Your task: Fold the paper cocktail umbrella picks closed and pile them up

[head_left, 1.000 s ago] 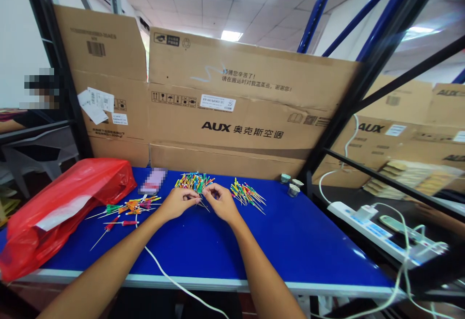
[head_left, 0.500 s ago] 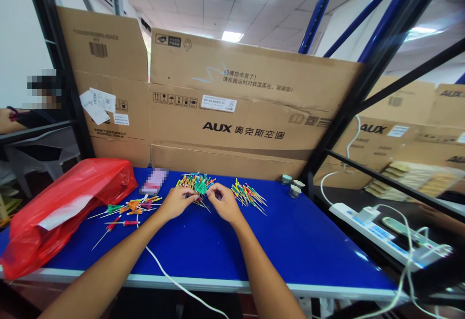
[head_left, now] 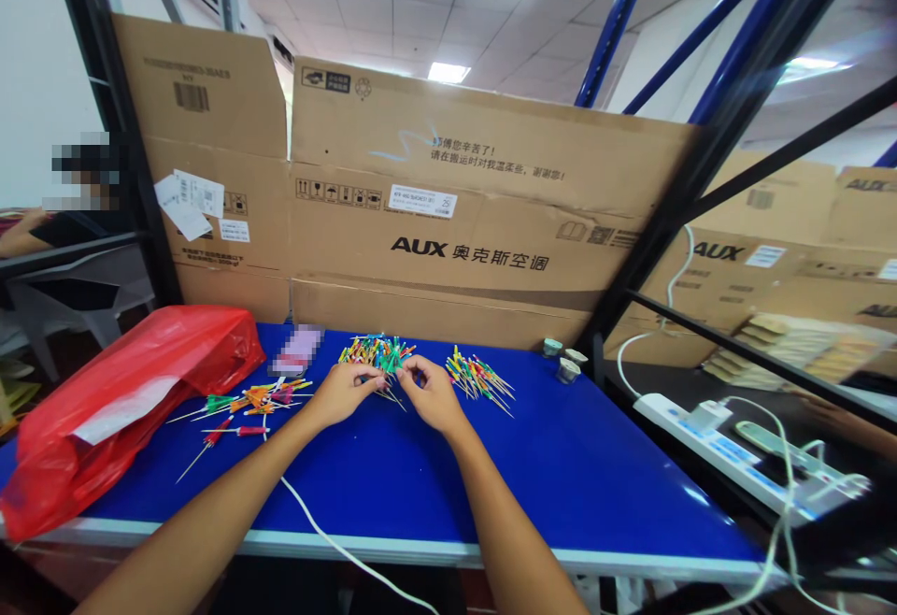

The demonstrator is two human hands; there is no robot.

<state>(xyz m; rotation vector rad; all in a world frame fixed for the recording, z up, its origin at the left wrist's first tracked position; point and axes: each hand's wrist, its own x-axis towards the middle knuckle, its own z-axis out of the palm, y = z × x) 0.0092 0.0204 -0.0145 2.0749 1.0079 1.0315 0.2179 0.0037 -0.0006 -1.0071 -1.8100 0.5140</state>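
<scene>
Between my two hands, over the middle of the blue table, is a green paper cocktail umbrella [head_left: 390, 362] with its canopy narrow. My left hand [head_left: 348, 391] is closed, thumb and forefinger pinching its lower end. The fingertips of my right hand [head_left: 430, 394] close on the canopy's right side. Just behind them lies a pile of colourful cocktail umbrellas [head_left: 357, 350], partly hidden by my hands. A second group of folded cocktail umbrellas [head_left: 477, 374] lies right of my right hand. Looser umbrellas [head_left: 261, 397], orange, pink and green, lie left of my left hand.
A red plastic bag [head_left: 140, 400] covers the table's left end. Near it lies a blurred-out pinkish item [head_left: 297, 350]. Small cups [head_left: 568, 370] stand at the back right. A white cable [head_left: 315, 517] crosses the front edge. Cardboard [head_left: 448, 222] walls the back; a power strip [head_left: 729, 447] sits right.
The green umbrella's canopy was spread wider between my hands and is now drawn in narrower. My right fingers have closed in on it slightly; both arms stay almost in place.
</scene>
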